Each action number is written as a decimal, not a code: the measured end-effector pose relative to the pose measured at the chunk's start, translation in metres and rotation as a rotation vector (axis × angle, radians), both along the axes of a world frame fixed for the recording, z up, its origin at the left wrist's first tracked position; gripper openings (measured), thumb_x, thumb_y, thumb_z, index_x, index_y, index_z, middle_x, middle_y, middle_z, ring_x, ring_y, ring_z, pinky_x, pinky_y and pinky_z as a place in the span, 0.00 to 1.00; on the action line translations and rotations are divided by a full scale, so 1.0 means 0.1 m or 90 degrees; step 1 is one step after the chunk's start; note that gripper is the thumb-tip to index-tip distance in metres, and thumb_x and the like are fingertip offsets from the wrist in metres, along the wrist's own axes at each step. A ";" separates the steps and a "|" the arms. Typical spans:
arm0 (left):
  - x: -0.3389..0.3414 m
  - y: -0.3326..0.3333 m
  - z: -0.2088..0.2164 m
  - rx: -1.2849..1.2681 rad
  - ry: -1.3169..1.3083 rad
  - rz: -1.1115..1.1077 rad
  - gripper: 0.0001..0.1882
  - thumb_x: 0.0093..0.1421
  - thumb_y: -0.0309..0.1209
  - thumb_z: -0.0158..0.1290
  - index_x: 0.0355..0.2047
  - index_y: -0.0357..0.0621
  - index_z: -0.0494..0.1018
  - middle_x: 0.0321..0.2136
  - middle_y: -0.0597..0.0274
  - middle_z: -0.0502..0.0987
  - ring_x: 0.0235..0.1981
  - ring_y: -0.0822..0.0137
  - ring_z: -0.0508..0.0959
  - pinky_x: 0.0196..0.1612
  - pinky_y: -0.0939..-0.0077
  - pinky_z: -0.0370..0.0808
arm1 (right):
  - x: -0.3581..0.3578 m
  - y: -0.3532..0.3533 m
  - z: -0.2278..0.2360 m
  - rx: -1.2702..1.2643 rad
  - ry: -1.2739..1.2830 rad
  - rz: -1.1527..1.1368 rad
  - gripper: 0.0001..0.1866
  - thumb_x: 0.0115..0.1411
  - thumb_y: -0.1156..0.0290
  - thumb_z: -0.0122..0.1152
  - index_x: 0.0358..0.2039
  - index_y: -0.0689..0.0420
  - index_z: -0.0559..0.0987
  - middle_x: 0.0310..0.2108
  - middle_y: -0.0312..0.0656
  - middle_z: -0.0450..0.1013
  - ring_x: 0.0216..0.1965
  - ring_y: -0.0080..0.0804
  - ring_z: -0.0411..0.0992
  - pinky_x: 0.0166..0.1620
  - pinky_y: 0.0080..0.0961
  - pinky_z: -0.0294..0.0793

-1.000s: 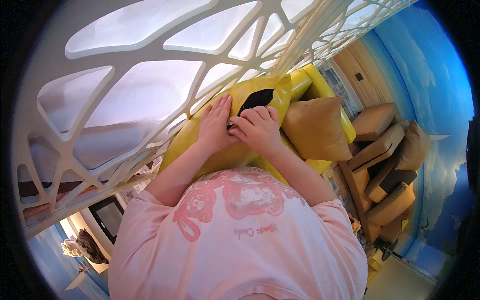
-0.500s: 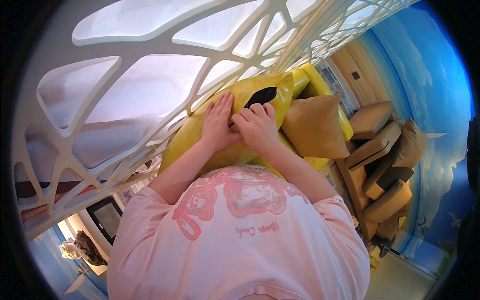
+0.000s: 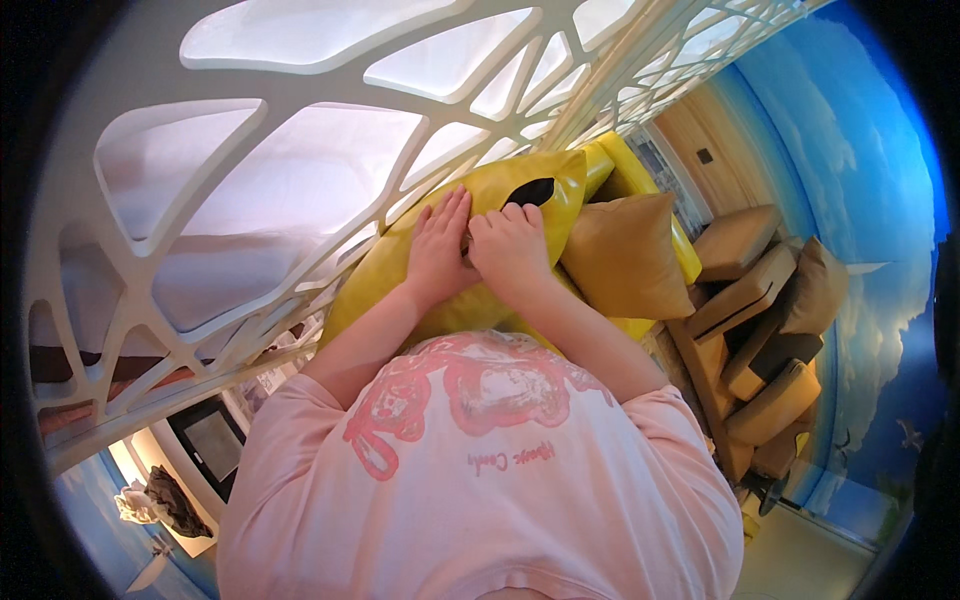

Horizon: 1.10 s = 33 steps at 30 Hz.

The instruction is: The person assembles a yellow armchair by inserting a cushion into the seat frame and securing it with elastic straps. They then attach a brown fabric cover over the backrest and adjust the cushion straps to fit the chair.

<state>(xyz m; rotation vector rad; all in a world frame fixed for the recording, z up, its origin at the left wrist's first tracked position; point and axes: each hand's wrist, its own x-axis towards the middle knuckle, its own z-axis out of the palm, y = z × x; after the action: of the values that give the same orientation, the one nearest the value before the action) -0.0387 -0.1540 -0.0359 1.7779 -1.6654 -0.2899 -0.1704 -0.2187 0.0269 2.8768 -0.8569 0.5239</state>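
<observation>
So a big cushion (image 3: pixel 385 285) is lying right in front of the person's torso (image 3: pixel 480 510), and the left hand (image 3: pixel 436 245) and right hand (image 3: pixel 512 250) are both resting on top, one just beside the other. A lattice screen (image 3: pixel 285 88) is running along its left and far side. A square pillow (image 3: pixel 625 255) is sitting right next to it on the right, a cushion pile (image 3: pixel 740 295) is lying farther right, and a wall (image 3: pixel 850 150) is standing beyond that.
</observation>
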 end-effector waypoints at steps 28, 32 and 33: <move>-0.07 0.03 -0.01 -0.038 -0.146 0.010 0.51 0.50 0.46 0.61 0.71 0.43 0.52 0.71 0.54 0.55 0.72 0.56 0.56 0.71 0.49 0.48 | -0.13 0.15 -0.20 -0.016 -0.216 -0.007 0.06 0.51 0.67 0.67 0.30 0.45 0.78 0.30 0.27 0.76 0.38 0.28 0.71 0.48 0.35 0.61; -0.08 0.04 0.03 -0.024 -0.124 -0.008 0.50 0.52 0.50 0.59 0.71 0.44 0.52 0.72 0.55 0.53 0.72 0.56 0.54 0.71 0.47 0.49 | -0.16 0.10 -0.18 -0.047 -0.268 -0.021 0.07 0.51 0.67 0.67 0.30 0.45 0.77 0.31 0.26 0.75 0.39 0.28 0.71 0.48 0.34 0.60; -0.08 0.04 0.04 -0.014 -0.118 -0.010 0.50 0.53 0.51 0.59 0.71 0.44 0.52 0.72 0.55 0.53 0.73 0.56 0.54 0.70 0.47 0.49 | -0.17 0.07 -0.20 -0.058 -0.274 -0.027 0.07 0.51 0.67 0.67 0.30 0.44 0.76 0.31 0.26 0.75 0.39 0.28 0.71 0.48 0.35 0.60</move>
<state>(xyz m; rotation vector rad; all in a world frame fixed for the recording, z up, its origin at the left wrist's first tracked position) -0.0464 -0.1496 -0.0318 1.8215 -1.8043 -0.1163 -0.1871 -0.2114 0.0074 2.6959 -0.9117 1.1719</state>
